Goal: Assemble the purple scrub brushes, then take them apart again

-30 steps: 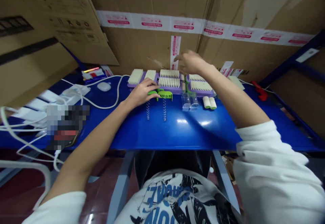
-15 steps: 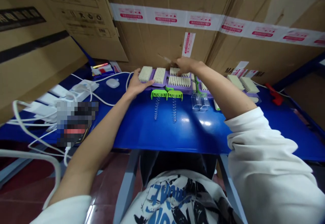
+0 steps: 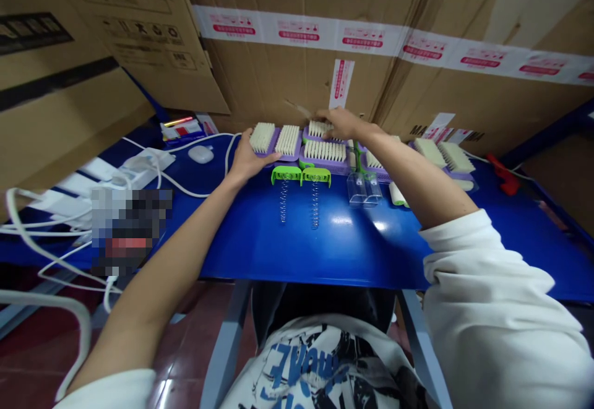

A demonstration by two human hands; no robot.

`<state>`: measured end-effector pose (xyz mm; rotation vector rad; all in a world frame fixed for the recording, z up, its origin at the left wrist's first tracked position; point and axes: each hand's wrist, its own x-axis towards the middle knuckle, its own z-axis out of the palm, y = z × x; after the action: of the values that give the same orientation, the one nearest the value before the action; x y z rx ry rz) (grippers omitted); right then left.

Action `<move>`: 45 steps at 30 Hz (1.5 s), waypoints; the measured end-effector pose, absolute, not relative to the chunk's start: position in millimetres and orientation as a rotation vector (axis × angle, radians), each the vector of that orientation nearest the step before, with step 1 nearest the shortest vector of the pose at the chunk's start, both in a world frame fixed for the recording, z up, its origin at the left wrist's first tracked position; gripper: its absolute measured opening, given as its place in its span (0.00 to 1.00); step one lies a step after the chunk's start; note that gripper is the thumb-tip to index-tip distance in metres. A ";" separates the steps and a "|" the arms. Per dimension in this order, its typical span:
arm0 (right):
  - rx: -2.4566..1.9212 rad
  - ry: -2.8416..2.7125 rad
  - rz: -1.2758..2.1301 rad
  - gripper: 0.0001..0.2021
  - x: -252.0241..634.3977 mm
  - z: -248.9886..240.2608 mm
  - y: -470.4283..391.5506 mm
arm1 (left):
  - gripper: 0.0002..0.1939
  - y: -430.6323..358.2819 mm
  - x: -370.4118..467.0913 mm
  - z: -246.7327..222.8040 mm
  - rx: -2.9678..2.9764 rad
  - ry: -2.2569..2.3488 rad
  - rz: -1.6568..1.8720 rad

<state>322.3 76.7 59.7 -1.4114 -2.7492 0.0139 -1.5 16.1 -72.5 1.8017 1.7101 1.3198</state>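
Head | surface [image 3: 269, 254], far edge: left hand [image 3: 245, 160] spread against bristle blocks [image 3: 286, 140], right hand [image 3: 342, 123] curled, grips unclear | seemingly positioning; next needed steadiness

Bristle blocks [image 3: 325, 151]: cream, on purple bases [image 3: 330, 165]. Brackets [image 3: 286, 173]: bright green. Tabletop [image 3: 260, 251]: plain blue. Cardboard [image 3: 273, 81]: brown; white tape [image 3: 396, 45] — red print repeating along it. Shirt [image 3: 306, 362]: white — printed in black and blue.
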 end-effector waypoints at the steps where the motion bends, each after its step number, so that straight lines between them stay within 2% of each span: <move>1: -1.382 -2.711 0.044 0.35 328.1 63.0 77.4 | 0.65 15.2 -2.6 -71.2 1.824 1.694 1.306; 3: -1.315 -2.610 0.100 0.34 341.3 74.8 77.6 | 0.66 12.2 -6.3 -66.0 1.857 1.690 1.274; 5: -1.233 -2.464 0.123 0.37 353.6 93.9 71.2 | 0.64 6.1 -9.6 -55.6 1.869 1.731 1.345; 8: -1.175 -2.247 0.029 0.40 361.6 129.6 36.5 | 0.47 -13.7 -3.0 -30.7 1.905 1.695 1.682; 10: -1.140 -2.187 -0.067 0.36 358.2 149.6 -4.2 | 0.41 -35.2 14.7 -11.8 1.981 1.536 1.783; 13: -1.127 -2.256 -0.198 0.36 346.4 159.6 -75.4 | 0.49 -75.6 55.1 10.9 2.108 1.303 1.714; 15: -1.201 -2.364 -0.245 0.34 339.4 150.4 -118.0 | 0.51 -102.6 81.1 18.9 2.215 1.200 1.631; 18: -1.299 -2.432 -0.231 0.28 336.1 121.1 -164.4 | 0.42 -133.6 107.0 19.1 2.411 1.077 1.560; 23: -1.201 -2.306 -0.222 0.27 345.6 67.1 -196.0 | 0.32 -155.5 123.3 5.2 2.405 1.055 1.631; 25: -1.140 -2.245 -0.188 0.30 350.2 50.0 -197.7 | 0.31 -158.5 126.1 1.8 2.361 1.074 1.645; 28: -1.111 -2.252 -0.038 0.45 356.1 32.8 -195.2 | 0.31 -160.0 128.0 0.7 2.352 1.117 1.583; 30: -1.121 -2.307 0.047 0.51 360.6 28.7 -192.1 | 0.34 -159.1 127.7 1.8 2.342 1.091 1.569; 33: -1.101 -2.338 -0.008 0.51 371.1 33.3 -187.2 | 0.36 -154.5 123.9 6.6 2.328 1.057 1.564; 36: -1.021 -2.398 -0.048 0.48 386.1 45.4 -183.8 | 0.32 -144.6 114.6 14.2 2.311 1.049 1.534; 41: -0.961 -2.369 0.130 0.46 416.4 57.1 -180.8 | 0.27 -111.4 81.2 24.8 2.131 1.069 1.586; 45: -0.953 -2.109 0.270 0.50 442.2 48.2 -169.7 | 0.27 -79.5 31.2 33.8 1.940 1.125 1.673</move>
<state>442.2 -169.7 48.2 -0.9527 -2.1086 0.2702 31.2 -79.5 33.8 1.9401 1.1247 1.6726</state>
